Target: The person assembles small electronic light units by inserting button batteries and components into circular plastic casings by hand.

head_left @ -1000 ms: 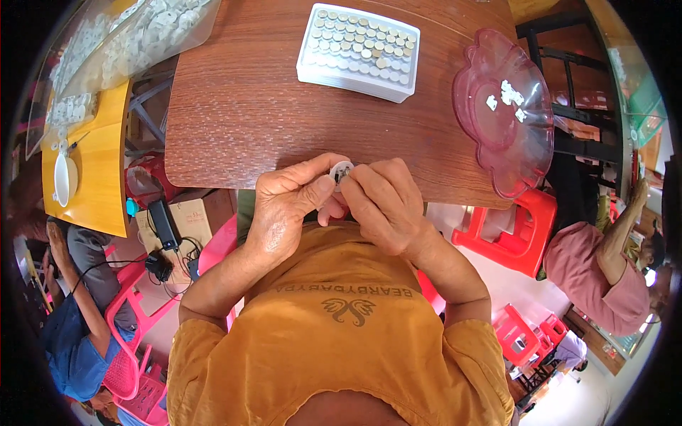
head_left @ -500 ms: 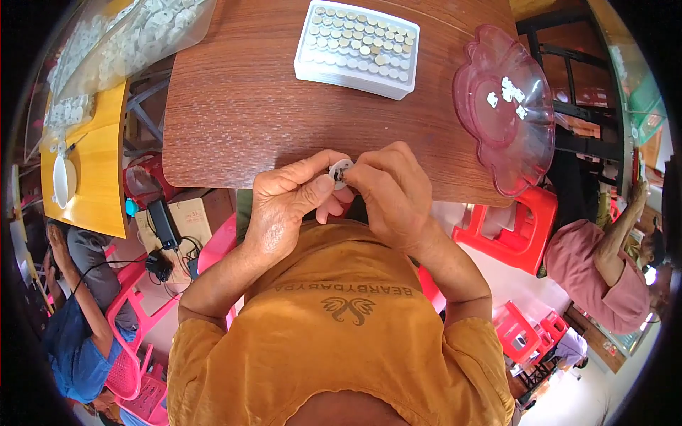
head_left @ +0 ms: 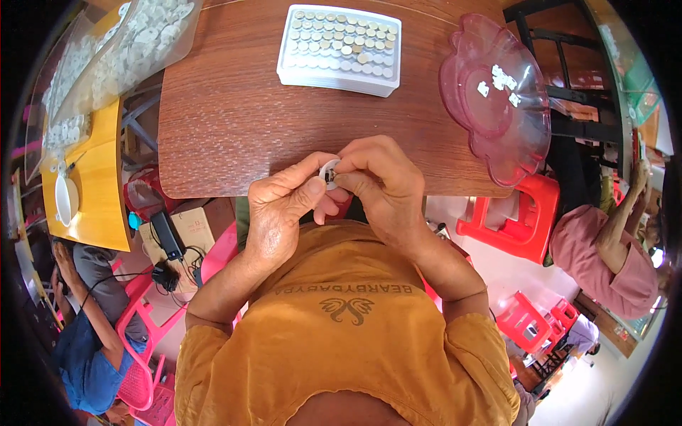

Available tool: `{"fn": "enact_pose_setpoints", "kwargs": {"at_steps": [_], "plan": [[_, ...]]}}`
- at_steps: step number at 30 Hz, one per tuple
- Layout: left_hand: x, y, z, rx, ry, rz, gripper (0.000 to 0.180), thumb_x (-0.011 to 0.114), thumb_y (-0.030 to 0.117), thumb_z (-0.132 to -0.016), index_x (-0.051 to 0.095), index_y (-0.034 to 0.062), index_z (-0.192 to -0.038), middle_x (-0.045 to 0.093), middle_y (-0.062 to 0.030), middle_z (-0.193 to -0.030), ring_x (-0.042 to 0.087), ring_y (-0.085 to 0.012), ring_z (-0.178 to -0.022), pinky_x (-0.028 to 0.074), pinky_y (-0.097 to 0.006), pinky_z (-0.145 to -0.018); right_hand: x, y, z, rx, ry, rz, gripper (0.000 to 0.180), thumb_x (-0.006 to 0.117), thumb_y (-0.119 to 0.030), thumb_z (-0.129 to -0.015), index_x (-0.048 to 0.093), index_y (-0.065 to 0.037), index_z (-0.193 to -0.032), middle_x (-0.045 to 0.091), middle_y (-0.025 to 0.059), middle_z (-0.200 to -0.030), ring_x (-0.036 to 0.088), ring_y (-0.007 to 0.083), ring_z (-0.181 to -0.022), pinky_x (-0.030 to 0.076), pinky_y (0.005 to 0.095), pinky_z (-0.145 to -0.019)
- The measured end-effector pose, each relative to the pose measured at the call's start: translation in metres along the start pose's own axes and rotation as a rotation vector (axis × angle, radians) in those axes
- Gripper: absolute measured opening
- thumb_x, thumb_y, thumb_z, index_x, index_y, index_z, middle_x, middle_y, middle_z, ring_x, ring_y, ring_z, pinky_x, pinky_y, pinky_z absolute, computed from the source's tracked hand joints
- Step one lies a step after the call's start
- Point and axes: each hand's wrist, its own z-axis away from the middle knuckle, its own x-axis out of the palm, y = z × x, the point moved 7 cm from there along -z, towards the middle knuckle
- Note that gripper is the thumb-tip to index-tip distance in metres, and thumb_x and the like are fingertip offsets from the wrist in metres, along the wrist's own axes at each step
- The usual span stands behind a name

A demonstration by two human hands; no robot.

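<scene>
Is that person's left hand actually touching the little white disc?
Touching. The head view shows it: the left hand pinches the disc at its edge between thumb and forefinger, with no gap visible.

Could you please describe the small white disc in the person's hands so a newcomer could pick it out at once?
Find the brown table and follow its near edge to the middle, where the left hand and right hand meet. The white disc sits at their fingertips. Unlike the round pieces lined up in the white tray, it is hand-held and has dark parts at its middle.
</scene>
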Motion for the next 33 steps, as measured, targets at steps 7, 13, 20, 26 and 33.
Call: {"fn": "enact_pose_setpoints", "kwargs": {"at_steps": [7,13,20,26,33], "plan": [[0.001,0.003,0.0,0.011,0.0,-0.029,0.033,0.056,0.014,-0.091,0.056,-0.0071,-0.116,0.065,-0.0123,-0.086,0.057,-0.0115,-0.066,0.045,-0.022,-0.057,0.006,0.023,0.01,0.462,0.014,-0.284,0.013,0.068,0.001,-0.071,0.056,0.0,-0.077,0.058,0.0089,-0.071,0.058,0.0178,-0.063,0.046,0.0299,-0.055],[0.003,0.002,-0.003,0.004,0.0,-0.07,0.032,0.054,0.012,-0.091,0.055,-0.0074,-0.116,0.065,-0.0131,-0.088,0.057,-0.0121,-0.068,0.045,-0.022,-0.057,0.008,0.025,0.004,0.568,-0.044,-0.296,0.011,0.065,0.004,-0.075,0.056,0.0,-0.08,0.059,0.0028,-0.071,0.056,0.0067,-0.063,0.046,0.0225,-0.056],[-0.001,0.004,-0.006,0.002,0.011,0.016,0.032,0.052,0.012,-0.092,0.053,-0.0072,-0.118,0.065,-0.0135,-0.088,0.059,-0.0137,-0.069,0.046,-0.023,-0.058,0.009,0.023,0.003,0.461,0.034,-0.223,0.011,0.065,-0.001,-0.075,0.055,0.0,-0.078,0.06,0.01,-0.071,0.059,0.0157,-0.059,0.047,0.029,-0.052],[0.002,0.009,-0.01,-0.028,-0.04,-0.013,0.032,0.05,0.005,-0.09,0.052,-0.0073,-0.119,0.065,-0.0147,-0.088,0.06,-0.0139,-0.069,0.046,-0.023,-0.057,0.008,0.022,0.005,0.475,0.09,-0.3,0.011,0.065,-0.004,-0.078,0.056,0.0,-0.084,0.06,0.0104,-0.073,0.062,0.0169,-0.064,0.049,0.0297,-0.056],[-0.001,0.004,-0.008,-0.036,0.083,-0.059,0.033,0.044,-0.003,-0.085,0.056,-0.0081,-0.115,0.064,-0.0145,-0.08,0.058,-0.0132,-0.058,0.044,-0.022,-0.049,0.009,0.022,0.009,0.433,0.098,-0.234,0.011,0.066,-0.003,-0.077,0.057,0.0,-0.083,0.061,0.0111,-0.074,0.062,0.019,-0.064,0.049,0.0299,-0.055]]}}
